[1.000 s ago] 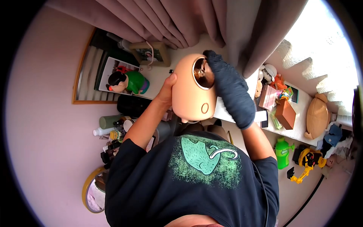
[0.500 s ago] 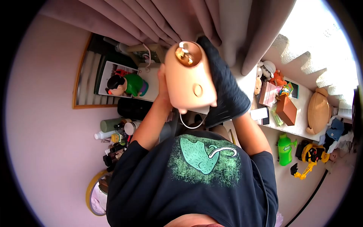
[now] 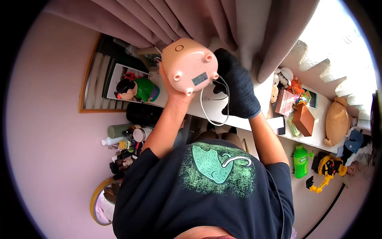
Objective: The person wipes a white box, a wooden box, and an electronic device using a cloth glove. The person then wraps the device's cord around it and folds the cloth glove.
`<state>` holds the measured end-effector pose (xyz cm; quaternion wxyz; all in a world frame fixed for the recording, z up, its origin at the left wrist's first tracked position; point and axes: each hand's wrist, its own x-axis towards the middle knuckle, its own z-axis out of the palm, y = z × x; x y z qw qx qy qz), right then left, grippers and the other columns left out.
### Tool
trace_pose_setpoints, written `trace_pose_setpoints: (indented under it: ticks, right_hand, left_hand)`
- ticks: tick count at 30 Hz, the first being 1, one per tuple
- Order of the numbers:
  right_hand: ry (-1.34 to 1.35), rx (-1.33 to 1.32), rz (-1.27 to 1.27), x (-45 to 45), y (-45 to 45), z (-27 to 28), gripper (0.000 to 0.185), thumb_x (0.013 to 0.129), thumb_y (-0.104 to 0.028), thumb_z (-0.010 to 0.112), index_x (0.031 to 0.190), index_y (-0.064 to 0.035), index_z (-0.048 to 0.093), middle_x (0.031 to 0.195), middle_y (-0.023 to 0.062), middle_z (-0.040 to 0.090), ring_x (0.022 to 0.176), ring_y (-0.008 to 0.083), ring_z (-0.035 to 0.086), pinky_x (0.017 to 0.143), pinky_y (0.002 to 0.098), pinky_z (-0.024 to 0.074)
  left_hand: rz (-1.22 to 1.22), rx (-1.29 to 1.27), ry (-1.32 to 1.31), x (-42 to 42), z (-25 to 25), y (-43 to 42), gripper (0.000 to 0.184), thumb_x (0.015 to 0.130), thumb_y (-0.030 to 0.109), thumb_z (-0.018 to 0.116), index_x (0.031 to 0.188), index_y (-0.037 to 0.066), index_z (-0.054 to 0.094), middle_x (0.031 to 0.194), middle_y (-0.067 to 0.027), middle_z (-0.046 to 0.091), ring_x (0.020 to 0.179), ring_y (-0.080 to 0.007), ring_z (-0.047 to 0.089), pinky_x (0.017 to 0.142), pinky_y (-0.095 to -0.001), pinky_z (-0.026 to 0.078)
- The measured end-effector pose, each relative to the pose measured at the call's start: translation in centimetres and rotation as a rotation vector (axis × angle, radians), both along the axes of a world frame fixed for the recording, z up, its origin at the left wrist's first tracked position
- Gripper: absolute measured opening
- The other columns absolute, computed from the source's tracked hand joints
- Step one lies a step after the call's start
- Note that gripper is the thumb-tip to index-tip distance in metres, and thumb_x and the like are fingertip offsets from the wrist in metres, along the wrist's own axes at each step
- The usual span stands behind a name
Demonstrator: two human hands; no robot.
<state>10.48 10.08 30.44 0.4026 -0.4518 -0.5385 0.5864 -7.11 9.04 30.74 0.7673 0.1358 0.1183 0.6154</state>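
Note:
A pink, round-bodied appliance (image 3: 187, 67) with short feet is held up, its underside turned toward me. The underside shows small perforations, a grey label and a white cord (image 3: 203, 104) that loops down on the right. My left hand (image 3: 173, 89), bare, grips the appliance from the left and below; some of its fingers are hidden behind it. A black glove covers my right hand (image 3: 240, 89), which is beside the appliance's right side and close to the cord. Its gloved fingers are spread apart; I cannot tell whether they touch the appliance.
A white desk (image 3: 248, 75) lies beneath, with a green-clothed figurine (image 3: 143, 89) on the left. Plush toys, a brown box (image 3: 303, 120) and a tan cushion (image 3: 336, 119) occupy the right ledge. Curtains (image 3: 159, 20) hang ahead. Bottles and jars (image 3: 119, 131) stand left.
The appliance has been tipped, so its underside now faces me instead of its front and open top. My gloved right hand has drawn away from its side, and its fingers have spread.

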Motion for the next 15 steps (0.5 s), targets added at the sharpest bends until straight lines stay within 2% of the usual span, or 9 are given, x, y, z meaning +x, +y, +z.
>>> trace_pose_setpoints:
  ticks: [2, 4, 5, 6, 8, 10, 12, 13, 15]
  right_hand:
    - [-0.514, 0.663, 0.023, 1.8, 1.8, -0.6, 0.025, 0.073, -0.012, 0.065, 0.097, -0.0067, 0.064, 0.091, 0.0124, 0.062, 0.082, 0.0276, 0.061, 0.07, 0.0348, 0.0494]
    - [-0.669, 0.856, 0.036, 2.5, 3.9, -4.6, 0.017, 0.074, -0.015, 0.064, 0.089, -0.0061, 0.063, 0.089, 0.0135, 0.062, 0.083, 0.0312, 0.06, 0.071, 0.0371, 0.0488]
    - [-0.825, 1.05, 0.046, 2.6, 4.6, -7.1, 0.014, 0.076, -0.018, 0.063, 0.08, -0.0055, 0.062, 0.087, 0.0145, 0.061, 0.085, 0.0348, 0.059, 0.073, 0.0394, 0.0483]
    - [-0.995, 0.934, 0.305, 2.7, 4.7, -8.9, 0.018, 0.078, -0.023, 0.06, 0.085, -0.0064, 0.063, 0.088, 0.0157, 0.063, 0.088, 0.0345, 0.059, 0.081, 0.0405, 0.0466]
    - [-0.925, 0.442, 0.36, 3.4, 3.8, -10.5, 0.028, 0.081, -0.019, 0.057, 0.106, -0.0083, 0.062, 0.104, 0.0211, 0.061, 0.103, 0.034, 0.056, 0.094, 0.0398, 0.0419]
    - [-0.937, 0.789, 0.294, 5.7, 2.6, -16.3, 0.048, 0.084, -0.016, 0.054, 0.131, -0.0094, 0.049, 0.126, 0.0268, 0.05, 0.119, 0.0328, 0.048, 0.105, 0.0373, 0.0334]
    - [-1.062, 0.437, 0.53, 8.3, 2.3, -18.9, 0.061, 0.086, -0.015, 0.052, 0.143, -0.0084, 0.032, 0.14, 0.0252, 0.038, 0.129, 0.0303, 0.039, 0.109, 0.0334, 0.028]
    - [-1.046, 0.386, 0.49, 11.1, 2.9, -27.7, 0.043, 0.088, -0.014, 0.05, 0.13, -0.0038, 0.049, 0.123, 0.022, 0.055, 0.114, 0.03, 0.054, 0.1, 0.0354, 0.0393]
    - [-1.049, 0.133, 0.397, 9.6, 1.6, -17.5, 0.028, 0.09, -0.013, 0.049, 0.115, -0.002, 0.058, 0.103, 0.0172, 0.062, 0.095, 0.0288, 0.06, 0.088, 0.036, 0.0453]
  left_hand:
    - [-0.015, 0.028, -0.017, -0.3, 0.3, 0.3, 0.056, 0.082, 0.054, 0.053, 0.125, 0.018, 0.053, 0.123, -0.0088, 0.054, 0.114, -0.0338, 0.05, 0.081, -0.062, 0.046]
    - [0.061, -0.058, 0.005, -0.2, 1.2, 0.3, 0.068, 0.08, 0.07, 0.042, 0.124, 0.017, 0.051, 0.121, -0.0102, 0.053, 0.105, -0.0331, 0.053, 0.07, -0.0583, 0.049]
    - [0.118, -0.199, 0.019, -0.1, 1.8, 0.1, 0.068, 0.079, 0.069, 0.046, 0.123, 0.019, 0.052, 0.121, -0.0091, 0.053, 0.105, -0.0329, 0.053, 0.07, -0.058, 0.049]
    - [0.115, -0.196, 0.019, -0.3, 1.4, -0.1, 0.068, 0.079, 0.069, 0.046, 0.123, 0.019, 0.052, 0.121, -0.0091, 0.053, 0.105, -0.0329, 0.053, 0.07, -0.058, 0.049]
    - [0.031, -0.015, -0.085, -1.3, -0.3, 0.3, 0.057, 0.083, 0.051, 0.055, 0.126, 0.013, 0.053, 0.128, -0.013, 0.051, 0.12, -0.04, 0.046, 0.09, -0.0585, 0.045]
    - [0.051, -0.034, -0.081, -2.0, -0.8, 0.2, 0.064, 0.083, 0.052, 0.055, 0.129, 0.008, 0.05, 0.132, -0.0168, 0.048, 0.125, -0.0429, 0.042, 0.098, -0.0577, 0.041]
    - [-0.042, 0.019, -0.125, -2.3, -1.0, 0.0, 0.063, 0.086, 0.049, 0.053, 0.131, 0.005, 0.048, 0.135, -0.0189, 0.046, 0.129, -0.04, 0.04, 0.107, -0.054, 0.034]
    - [-0.042, 0.018, -0.129, -2.2, -0.7, 0.1, 0.063, 0.086, 0.049, 0.053, 0.131, 0.005, 0.048, 0.135, -0.0189, 0.046, 0.129, -0.04, 0.04, 0.107, -0.054, 0.034]
    - [-0.003, -0.126, -0.192, -1.9, -0.1, -0.2, 0.059, 0.087, 0.051, 0.053, 0.128, 0.009, 0.052, 0.128, -0.0173, 0.053, 0.12, -0.0375, 0.049, 0.095, -0.058, 0.044]
